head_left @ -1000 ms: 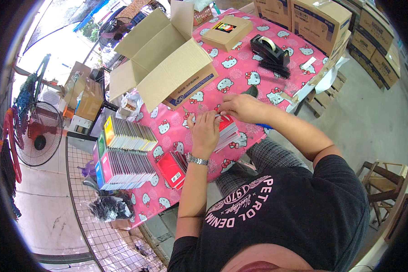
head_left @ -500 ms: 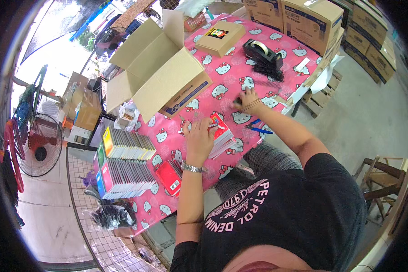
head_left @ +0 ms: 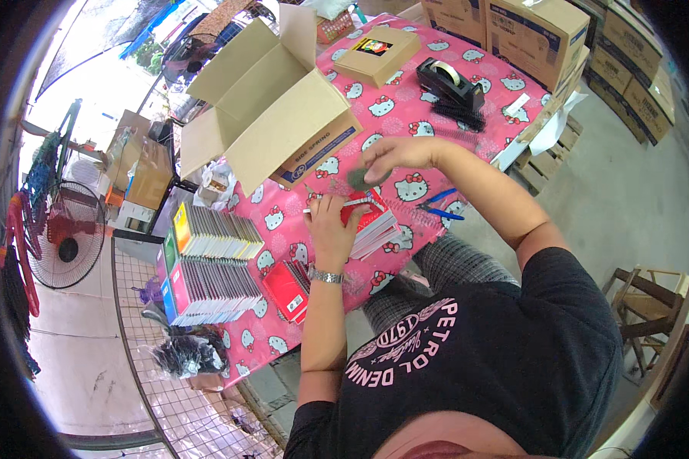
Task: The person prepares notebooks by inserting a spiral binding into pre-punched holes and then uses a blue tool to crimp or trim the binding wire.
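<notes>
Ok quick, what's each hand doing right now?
Left hand: flat, fingers spread, pressing on the red-covered booklet stack.
Right hand: raised over the pink table, curled round a small dark green object.

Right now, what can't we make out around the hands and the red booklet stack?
Head view:
- Red booklet stack: its near part lies under the left hand.
- Dark round thing under the right hand: blurred, its kind unclear.
- Open cardboard box: its flaps hide what is inside.
- Thin white stick at the left fingertips: too small to identify.
</notes>
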Action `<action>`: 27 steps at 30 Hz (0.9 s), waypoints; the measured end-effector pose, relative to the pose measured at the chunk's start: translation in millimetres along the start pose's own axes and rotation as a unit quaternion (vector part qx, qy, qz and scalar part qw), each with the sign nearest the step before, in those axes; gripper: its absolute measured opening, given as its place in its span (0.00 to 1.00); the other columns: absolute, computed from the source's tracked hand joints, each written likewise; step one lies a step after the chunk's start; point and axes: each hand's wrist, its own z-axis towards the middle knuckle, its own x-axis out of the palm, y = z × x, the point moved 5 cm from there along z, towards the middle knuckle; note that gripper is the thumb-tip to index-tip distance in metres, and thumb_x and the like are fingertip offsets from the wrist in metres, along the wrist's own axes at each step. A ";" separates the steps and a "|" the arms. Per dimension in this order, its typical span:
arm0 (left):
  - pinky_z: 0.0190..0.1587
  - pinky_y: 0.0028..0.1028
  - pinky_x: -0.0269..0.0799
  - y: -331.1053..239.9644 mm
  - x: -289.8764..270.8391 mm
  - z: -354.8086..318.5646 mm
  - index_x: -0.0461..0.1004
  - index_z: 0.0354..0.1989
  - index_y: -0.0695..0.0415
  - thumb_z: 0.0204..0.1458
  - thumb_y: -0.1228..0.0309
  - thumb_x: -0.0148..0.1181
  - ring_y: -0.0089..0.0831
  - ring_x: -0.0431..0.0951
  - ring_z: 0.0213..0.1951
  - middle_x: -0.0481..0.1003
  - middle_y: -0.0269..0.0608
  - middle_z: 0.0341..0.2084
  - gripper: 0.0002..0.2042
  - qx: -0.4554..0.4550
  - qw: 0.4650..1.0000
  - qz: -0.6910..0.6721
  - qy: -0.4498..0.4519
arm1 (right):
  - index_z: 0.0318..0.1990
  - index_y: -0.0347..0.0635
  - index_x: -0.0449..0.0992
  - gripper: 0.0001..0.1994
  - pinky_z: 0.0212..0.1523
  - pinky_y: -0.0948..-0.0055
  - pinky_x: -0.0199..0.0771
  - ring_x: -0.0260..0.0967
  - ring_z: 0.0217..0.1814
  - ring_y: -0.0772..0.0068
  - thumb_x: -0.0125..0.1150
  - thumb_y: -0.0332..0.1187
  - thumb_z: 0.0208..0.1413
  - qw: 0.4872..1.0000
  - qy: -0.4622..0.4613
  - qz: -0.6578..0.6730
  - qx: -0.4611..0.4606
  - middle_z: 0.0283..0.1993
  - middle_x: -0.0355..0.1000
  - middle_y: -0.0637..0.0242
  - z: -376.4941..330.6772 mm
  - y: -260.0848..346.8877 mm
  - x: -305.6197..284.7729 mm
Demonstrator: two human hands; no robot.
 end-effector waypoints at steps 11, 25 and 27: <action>0.50 0.42 0.61 0.1 -3.0 0.3 0.74 0.34 0.57 0.40 0.59 0.71 0.43 0.69 0.43 0.72 0.41 0.34 0.18 0.033 0.999 -0.009 -0.031 | 0.50 0.35 0.74 0.24 0.46 0.72 0.68 0.68 0.46 0.76 0.65 0.43 0.50 0.974 0.085 -0.203 0.053 0.48 0.71 0.68 16.2 -5.3 -6.4; 0.41 0.34 0.68 39.8 -13.6 -5.7 0.73 0.32 0.61 0.45 0.67 0.70 0.41 0.73 0.37 0.73 0.44 0.32 0.13 0.007 0.993 -0.094 -0.071 | 0.55 0.36 0.71 0.26 0.50 0.73 0.70 0.68 0.53 0.74 0.64 0.41 0.51 0.995 0.062 -0.031 0.075 0.51 0.70 0.65 30.2 -6.2 0.7; 0.38 0.33 0.68 42.0 -11.3 -8.2 0.73 0.32 0.61 0.45 0.67 0.70 0.40 0.73 0.35 0.73 0.44 0.31 0.13 -0.005 0.991 -0.111 -0.076 | 0.54 0.36 0.71 0.26 0.47 0.74 0.71 0.68 0.50 0.76 0.65 0.42 0.51 0.995 0.066 -0.003 0.076 0.48 0.71 0.67 30.1 -11.4 1.2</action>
